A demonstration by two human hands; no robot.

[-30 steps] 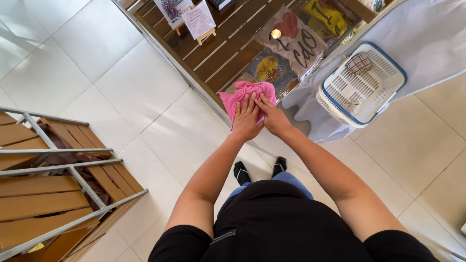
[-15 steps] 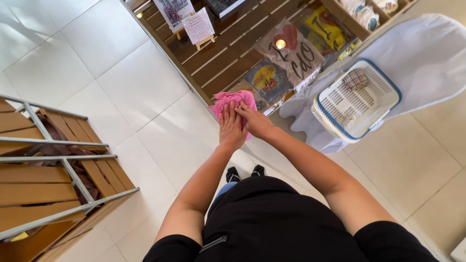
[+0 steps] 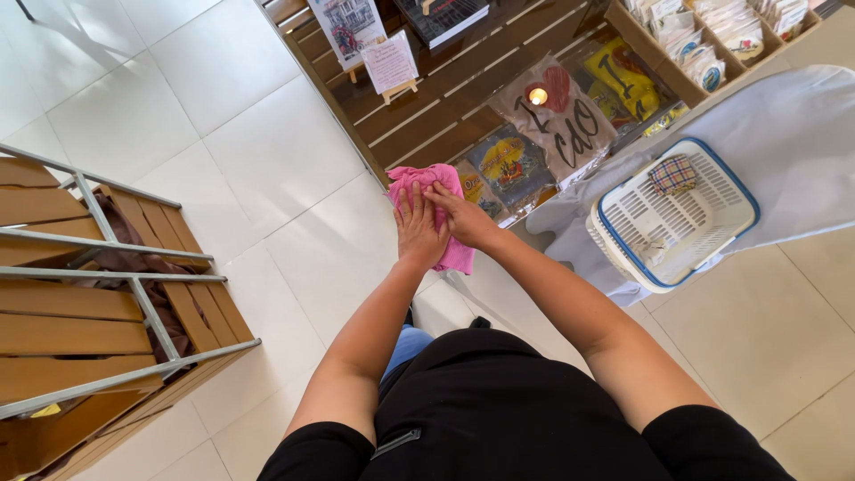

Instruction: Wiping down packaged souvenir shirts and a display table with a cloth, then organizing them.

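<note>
A pink cloth (image 3: 426, 181) is held up in front of me, over the corner of a dark wooden slatted display table (image 3: 463, 98). My left hand (image 3: 417, 227) lies flat against the cloth with its fingers spread upward. My right hand (image 3: 459, 216) grips the cloth from the right side, fingers pointing left across it. Part of the cloth hangs below both hands near my right wrist.
The table holds packaged goods, a printed card on a small easel (image 3: 390, 62) and a lit candle (image 3: 538, 95). A white plastic basket with a blue rim (image 3: 677, 218) sits on a white-covered surface at right. Wooden crates in a metal rack (image 3: 98, 294) stand at left on the tiled floor.
Both hands with the pink cloth have stayed together and shifted slightly; the view has moved a little, and the cloth now hangs lower past my right wrist.
</note>
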